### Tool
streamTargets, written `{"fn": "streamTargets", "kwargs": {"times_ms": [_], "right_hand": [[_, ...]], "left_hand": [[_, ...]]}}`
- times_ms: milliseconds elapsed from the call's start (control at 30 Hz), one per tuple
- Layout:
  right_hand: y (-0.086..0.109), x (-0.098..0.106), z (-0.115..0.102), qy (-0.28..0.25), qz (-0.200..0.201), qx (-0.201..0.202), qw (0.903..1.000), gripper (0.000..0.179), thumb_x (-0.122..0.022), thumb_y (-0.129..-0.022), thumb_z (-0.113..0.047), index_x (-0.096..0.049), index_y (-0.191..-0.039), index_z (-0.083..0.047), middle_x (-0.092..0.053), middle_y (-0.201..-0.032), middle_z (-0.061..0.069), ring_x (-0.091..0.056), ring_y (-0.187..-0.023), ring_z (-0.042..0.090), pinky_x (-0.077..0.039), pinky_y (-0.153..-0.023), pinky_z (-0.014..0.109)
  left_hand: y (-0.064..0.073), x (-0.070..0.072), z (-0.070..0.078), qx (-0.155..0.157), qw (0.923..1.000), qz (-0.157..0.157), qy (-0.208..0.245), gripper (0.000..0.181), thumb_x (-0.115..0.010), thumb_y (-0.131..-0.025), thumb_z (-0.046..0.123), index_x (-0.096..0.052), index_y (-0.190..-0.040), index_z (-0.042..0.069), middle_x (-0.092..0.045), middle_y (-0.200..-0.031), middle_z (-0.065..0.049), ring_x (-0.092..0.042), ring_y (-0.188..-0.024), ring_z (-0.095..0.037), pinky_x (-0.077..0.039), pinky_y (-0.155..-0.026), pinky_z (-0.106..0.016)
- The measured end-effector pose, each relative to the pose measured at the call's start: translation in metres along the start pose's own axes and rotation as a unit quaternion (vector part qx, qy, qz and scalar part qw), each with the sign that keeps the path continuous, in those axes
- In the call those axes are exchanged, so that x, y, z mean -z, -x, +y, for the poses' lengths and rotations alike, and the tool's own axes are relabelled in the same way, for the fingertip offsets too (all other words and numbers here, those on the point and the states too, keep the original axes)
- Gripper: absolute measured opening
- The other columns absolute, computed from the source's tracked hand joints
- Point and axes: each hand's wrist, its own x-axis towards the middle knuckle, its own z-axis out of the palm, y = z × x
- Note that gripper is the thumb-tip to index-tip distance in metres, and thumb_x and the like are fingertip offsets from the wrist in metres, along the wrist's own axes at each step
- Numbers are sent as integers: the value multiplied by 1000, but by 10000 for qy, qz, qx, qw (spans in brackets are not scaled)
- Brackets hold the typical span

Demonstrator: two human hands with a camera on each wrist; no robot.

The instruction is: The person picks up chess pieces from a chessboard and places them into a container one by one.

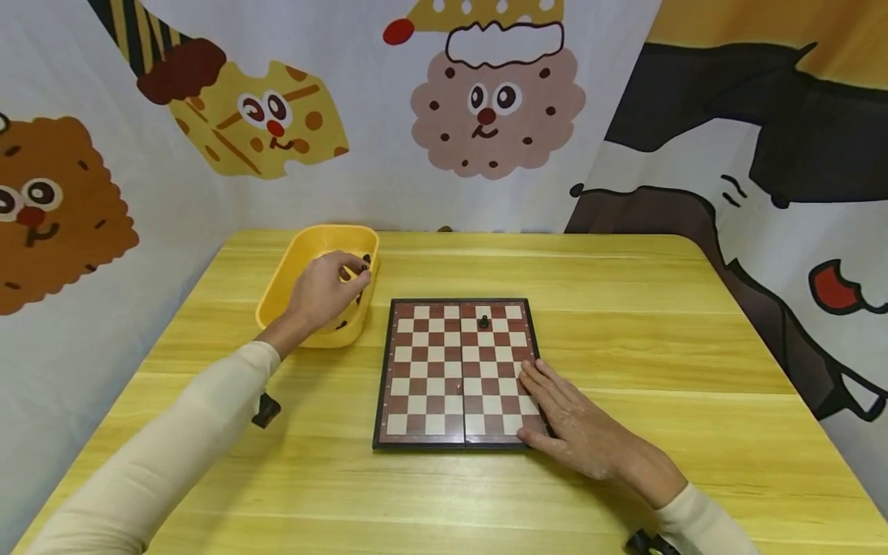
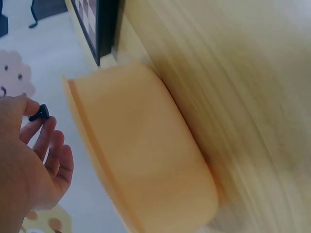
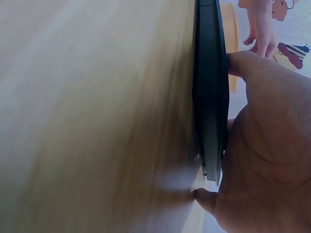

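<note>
Above the yellow plastic bin (image 1: 280, 281), my left hand (image 1: 322, 289) pinches a small black chess piece (image 2: 41, 113) between thumb and fingertips. Several black pieces lie in the bin, partly hidden by that hand. A chessboard (image 1: 427, 370) with brown and white squares and a black frame lies flat to the bin's right. One black chess piece (image 1: 483, 322) stands near its far edge, on the right half. My right hand (image 1: 583, 432) rests on the board's right edge with fingers extended, thumb by the near corner.
The light wooden table (image 1: 624, 277) carries the bin and the board. A curtain (image 1: 381, 193) printed with cartoon biscuits and cheese hangs behind and beside it. Black devices show at both wrists, the left one (image 1: 266, 410) below the sleeve.
</note>
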Motion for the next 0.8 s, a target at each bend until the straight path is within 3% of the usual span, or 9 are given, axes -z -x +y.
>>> {"fn": "streamTargets", "kwargs": {"times_ms": [333, 633, 800], "right_hand": [[0, -1, 0, 4, 85, 36, 10000, 79, -47, -105, -53, -24, -160, -1, -16, -168, 12, -9, -153, 33, -19, -119, 56], [-1, -2, 0, -25, -11, -2, 10000, 79, -45, -106, -54, -22, -161, -2, -14, -168, 12, -6, -154, 30, -17, -120, 54], [-1, -2, 1, -15, 1, -2, 10000, 79, -45, -106, -54, -22, -161, -3, -14, -168, 11, -6, -154, 31, -18, -119, 55]], "left_hand": [[-7, 6, -19, 658, 9978, -44, -63, 30, -60, -101, 29, -74, -114, 5, -72, -108, -12, -66, -84, -27, -53, -69, -45], [-8, 1, -20, 690, 9967, 312, 276, 56, -49, -105, 49, -59, -136, 3, -61, -127, -13, -57, -111, -33, -49, -89, -52], [-6, -2, -14, 494, 9947, 651, 624, 50, -50, -106, 44, -60, -132, 3, -62, -120, -11, -57, -106, -29, -50, -82, -46]]}}
